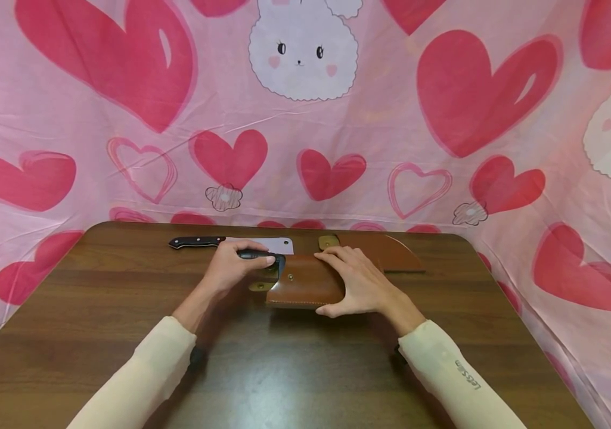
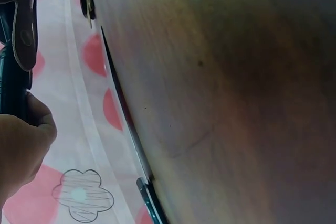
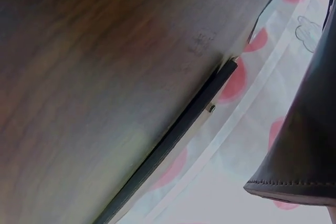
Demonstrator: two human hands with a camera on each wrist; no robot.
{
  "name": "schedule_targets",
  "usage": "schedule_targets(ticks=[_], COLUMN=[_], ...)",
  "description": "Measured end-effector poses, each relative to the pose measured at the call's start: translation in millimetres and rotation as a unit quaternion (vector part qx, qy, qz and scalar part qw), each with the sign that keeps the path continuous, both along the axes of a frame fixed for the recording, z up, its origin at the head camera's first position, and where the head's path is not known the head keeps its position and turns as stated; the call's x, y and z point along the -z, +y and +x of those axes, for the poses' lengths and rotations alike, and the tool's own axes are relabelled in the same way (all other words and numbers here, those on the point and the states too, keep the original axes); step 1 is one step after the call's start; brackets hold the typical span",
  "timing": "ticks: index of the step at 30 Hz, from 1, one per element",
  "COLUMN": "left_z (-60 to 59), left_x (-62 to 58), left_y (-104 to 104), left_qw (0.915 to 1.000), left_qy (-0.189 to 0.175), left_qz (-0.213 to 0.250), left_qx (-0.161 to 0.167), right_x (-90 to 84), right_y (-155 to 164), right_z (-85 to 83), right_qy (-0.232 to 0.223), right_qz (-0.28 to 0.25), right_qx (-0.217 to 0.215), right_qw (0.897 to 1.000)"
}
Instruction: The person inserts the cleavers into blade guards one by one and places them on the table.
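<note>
My left hand (image 1: 226,268) grips the black handle of a knife (image 1: 251,254), also seen in the left wrist view. A brown leather sheath (image 1: 305,285) with a brass snap and stitched lower edge covers most of the blade; only a sliver shows at the sheath's mouth. Its snap strap (image 1: 260,287) hangs loose below the handle. Spread around the sheath's right end, my right hand (image 1: 361,281) holds it with fingers on top and thumb at the lower edge. In the right wrist view the sheath (image 3: 310,140) is raised above the tabletop.
Behind my left hand lies a cleaver (image 1: 196,241) with a black riveted handle, blade pointing right. Another brown leather sheath (image 1: 375,247) with a curved edge lies behind my right hand. The wooden table (image 1: 262,369) meets a pink heart-print cloth (image 1: 332,125) at its back edge.
</note>
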State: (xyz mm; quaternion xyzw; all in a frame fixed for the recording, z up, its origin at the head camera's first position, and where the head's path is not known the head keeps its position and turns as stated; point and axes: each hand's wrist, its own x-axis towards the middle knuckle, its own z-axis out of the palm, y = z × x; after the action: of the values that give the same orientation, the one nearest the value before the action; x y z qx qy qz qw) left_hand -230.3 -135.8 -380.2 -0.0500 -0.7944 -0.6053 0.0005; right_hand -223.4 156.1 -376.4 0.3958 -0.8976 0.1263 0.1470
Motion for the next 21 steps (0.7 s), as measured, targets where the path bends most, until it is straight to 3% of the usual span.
schedule_targets(ticks=[7, 21], left_z=[3.0, 3.2], left_x=[-0.7, 2.3], left_y=[0.3, 6.8], left_qw=[0.9999, 0.9998], left_qy=[-0.007, 0.012], left_qz=[-0.013, -0.018], left_qx=[-0.002, -0.001], right_x=[-0.8, -1.7], right_y=[-1.9, -5.5], right_z=[0.8, -0.4], right_qy=[0.003, 0.007], right_qz=[-0.001, -0.003], right_qx=[-0.007, -0.019], right_qw=[1.000, 1.000])
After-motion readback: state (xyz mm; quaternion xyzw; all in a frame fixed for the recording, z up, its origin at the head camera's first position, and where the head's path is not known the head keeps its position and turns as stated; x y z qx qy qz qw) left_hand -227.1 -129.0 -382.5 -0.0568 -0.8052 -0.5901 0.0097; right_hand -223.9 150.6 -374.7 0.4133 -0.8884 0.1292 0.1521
